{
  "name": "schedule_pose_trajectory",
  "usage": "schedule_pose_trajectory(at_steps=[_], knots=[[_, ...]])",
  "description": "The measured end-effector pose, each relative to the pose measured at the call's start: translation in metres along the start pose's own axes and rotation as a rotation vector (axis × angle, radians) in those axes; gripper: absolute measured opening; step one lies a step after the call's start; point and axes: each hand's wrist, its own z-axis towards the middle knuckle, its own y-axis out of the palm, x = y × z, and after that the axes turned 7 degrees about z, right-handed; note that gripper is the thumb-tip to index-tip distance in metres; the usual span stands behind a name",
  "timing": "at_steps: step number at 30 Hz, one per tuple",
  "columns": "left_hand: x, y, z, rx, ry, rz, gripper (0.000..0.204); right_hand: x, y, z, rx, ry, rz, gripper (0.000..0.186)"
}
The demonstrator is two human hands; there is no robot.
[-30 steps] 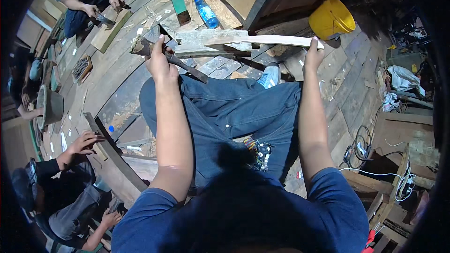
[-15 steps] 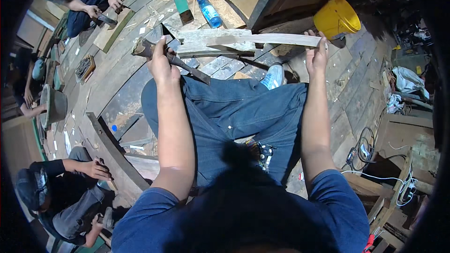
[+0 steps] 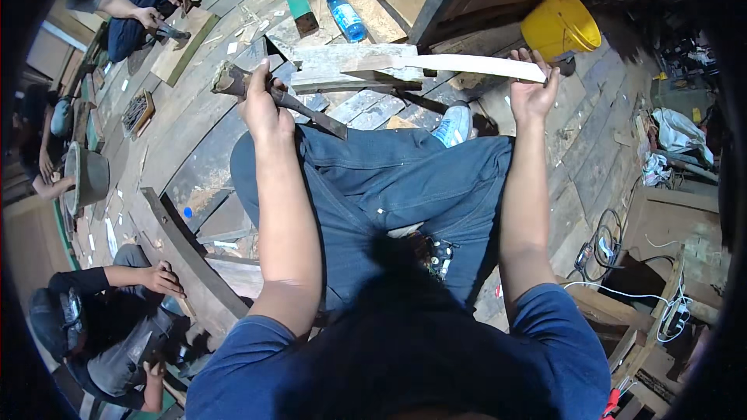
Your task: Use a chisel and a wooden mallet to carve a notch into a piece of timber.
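Note:
My left hand [image 3: 266,112] grips a dark chisel-like tool [image 3: 315,114] with a battered handle, its blade angled down to the right over my trouser leg. In my right hand [image 3: 534,89] is the far end of a pale, slightly curved wooden strip [image 3: 475,64], fingers curled up around it. The strip's left end overlaps a weathered notched plank [image 3: 327,58] lying beyond my crossed legs [image 3: 389,171].
Co-workers work at upper left [image 3: 140,0], far left [image 3: 47,171] and lower left [image 3: 109,326]. A bottle [image 3: 345,15], green board [image 3: 292,0], nail tray [image 3: 138,115], grey bucket [image 3: 89,175], yellow bucket [image 3: 560,24] and coiled cables [image 3: 599,245] lie around on wooden flooring.
My right hand has shifted slightly right, its fingers repositioned under the strip, which moves with it. My left hand stays nearly still. The lower-left co-worker's hands have moved.

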Motion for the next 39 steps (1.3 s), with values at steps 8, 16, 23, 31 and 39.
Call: schedule_pose_trajectory(at_steps=[8,16,23,31,39], knots=[[0.0,-0.002,0.002,0.028,-0.019,0.012,0.02,-0.001,-0.005,0.003,-0.011,0.024,0.045,0.054],[-0.002,-0.004,0.003,0.002,0.01,0.036,0.014,-0.001,-0.005,0.002,0.0,0.021,0.046,0.053],[-0.001,-0.003,0.003,0.015,-0.019,0.011,0.019,0.001,-0.001,0.001,0.025,0.007,0.018,0.058],[-0.005,-0.006,0.006,-0.004,0.006,-0.003,0.018,0.002,0.002,-0.003,-0.029,-0.003,-0.063,0.051],[0.001,0.002,-0.003,-0.005,0.023,-0.005,0.018,0.009,-0.016,0.008,-0.064,0.048,0.135,0.014]])
